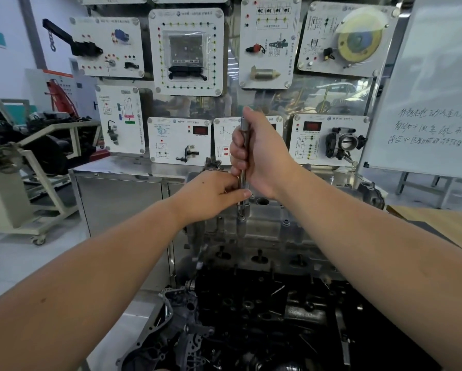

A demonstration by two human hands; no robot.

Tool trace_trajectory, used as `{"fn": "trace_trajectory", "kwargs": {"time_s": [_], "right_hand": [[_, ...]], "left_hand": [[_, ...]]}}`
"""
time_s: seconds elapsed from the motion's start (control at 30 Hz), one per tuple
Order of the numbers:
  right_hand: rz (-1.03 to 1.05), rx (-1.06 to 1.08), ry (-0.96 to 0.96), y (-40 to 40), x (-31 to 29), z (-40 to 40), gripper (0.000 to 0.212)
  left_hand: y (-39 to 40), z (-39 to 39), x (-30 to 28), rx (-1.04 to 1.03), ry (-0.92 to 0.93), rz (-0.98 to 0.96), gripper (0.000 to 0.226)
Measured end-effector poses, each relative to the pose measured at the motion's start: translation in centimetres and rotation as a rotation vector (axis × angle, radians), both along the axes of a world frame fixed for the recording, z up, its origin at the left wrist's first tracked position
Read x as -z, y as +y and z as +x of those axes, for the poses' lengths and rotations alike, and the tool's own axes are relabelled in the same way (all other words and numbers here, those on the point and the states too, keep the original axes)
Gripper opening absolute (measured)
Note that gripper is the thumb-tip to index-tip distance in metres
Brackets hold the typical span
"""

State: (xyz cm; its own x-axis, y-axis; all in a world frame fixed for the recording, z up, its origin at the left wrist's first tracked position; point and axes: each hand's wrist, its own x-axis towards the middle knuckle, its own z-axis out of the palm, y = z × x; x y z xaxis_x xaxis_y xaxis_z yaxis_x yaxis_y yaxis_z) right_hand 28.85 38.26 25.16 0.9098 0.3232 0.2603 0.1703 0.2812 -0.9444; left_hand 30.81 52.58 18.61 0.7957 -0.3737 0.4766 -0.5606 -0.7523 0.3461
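A grey metal engine cylinder head [267,234] sits on top of a dark engine block [264,317] in front of me. A long steel wrench bar [243,180] stands upright, its lower end on a bolt at the head's far edge. My right hand [262,153] grips the upper part of the bar, fingers wrapped round it. My left hand [213,194] pinches the bar's lower end between thumb and fingers, just above the socket.
A steel cabinet [122,199] stands behind the engine, with a board of training panels [187,52] above it. A whiteboard [435,103] with handwriting stands at the right, a wooden tabletop [443,220] below it. An engine stand on castors [24,183] is at the left.
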Motion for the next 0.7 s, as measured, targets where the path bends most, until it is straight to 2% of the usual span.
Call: {"fn": "trace_trajectory", "kwargs": {"time_s": [0.5, 0.7], "right_hand": [[-0.024, -0.053, -0.007, -0.72, 0.35, 0.53, 0.059], [-0.012, 0.074, -0.104, -0.19, -0.48, 0.84, 0.032]], "left_hand": [[-0.40, -0.11, 0.54, 0.005, 0.020, -0.010, 0.045], [-0.38, -0.07, 0.76, -0.017, 0.046, -0.004, 0.043]]}}
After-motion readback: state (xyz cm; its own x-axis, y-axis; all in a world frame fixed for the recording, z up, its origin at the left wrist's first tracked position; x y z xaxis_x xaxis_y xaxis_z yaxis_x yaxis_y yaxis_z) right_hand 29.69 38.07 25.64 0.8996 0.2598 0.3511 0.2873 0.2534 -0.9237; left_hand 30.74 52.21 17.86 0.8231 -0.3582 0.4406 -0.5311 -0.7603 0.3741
